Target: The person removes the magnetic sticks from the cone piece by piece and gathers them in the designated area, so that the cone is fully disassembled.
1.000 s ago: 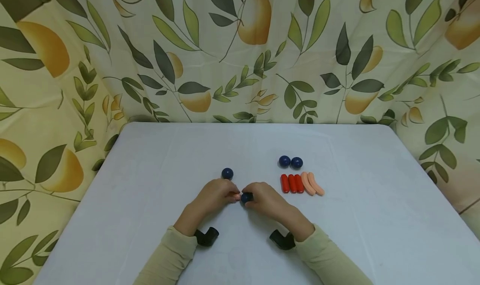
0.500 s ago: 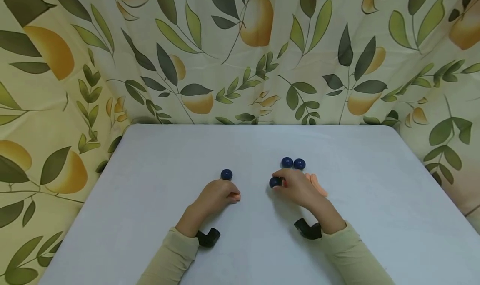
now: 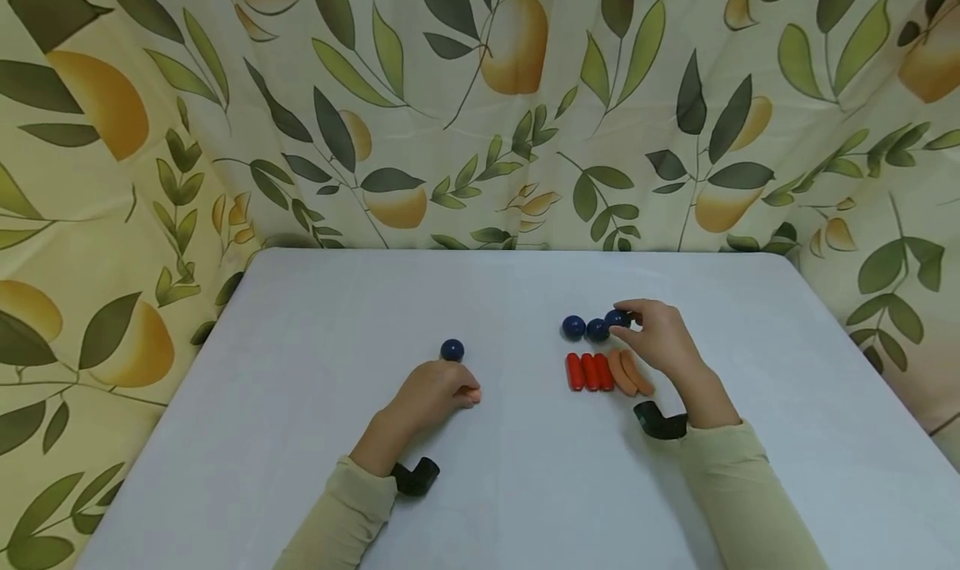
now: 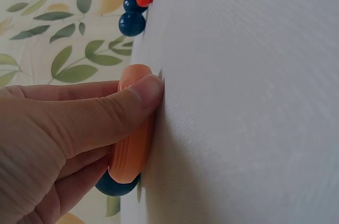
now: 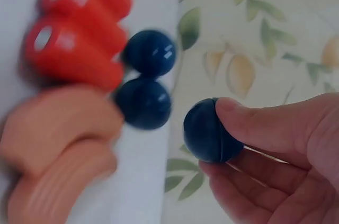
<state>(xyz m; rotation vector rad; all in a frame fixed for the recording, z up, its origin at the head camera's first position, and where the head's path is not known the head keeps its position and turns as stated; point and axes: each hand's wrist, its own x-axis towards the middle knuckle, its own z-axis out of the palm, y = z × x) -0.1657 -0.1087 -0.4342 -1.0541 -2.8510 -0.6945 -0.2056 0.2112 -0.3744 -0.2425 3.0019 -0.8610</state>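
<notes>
My right hand [image 3: 660,337] pinches a dark blue ball [image 5: 201,131] between thumb and fingers, just right of two similar blue balls [image 3: 585,328] on the table. In the right wrist view a gap shows between the held ball and that pair. Below them lie three red toy sausages [image 3: 590,372] in a row, with two curved orange toy sausages [image 3: 631,373] beside them. My left hand [image 3: 429,391] grips an orange toy sausage [image 4: 130,155] close over the white surface, thumb across it. Just beyond that hand sits another blue ball [image 3: 452,350].
A white-covered table [image 3: 360,303] spreads under everything. Behind and at the sides hangs a curtain [image 3: 480,170] printed with leaves and fruit. A black wrist camera [image 3: 660,420] sits at the right wrist, another black wrist camera [image 3: 417,477] at the left.
My right hand has carried the blue ball from beside the left hand rightward, past the red sausages, to the pair of balls. The left hand has stayed in place with its sausage.
</notes>
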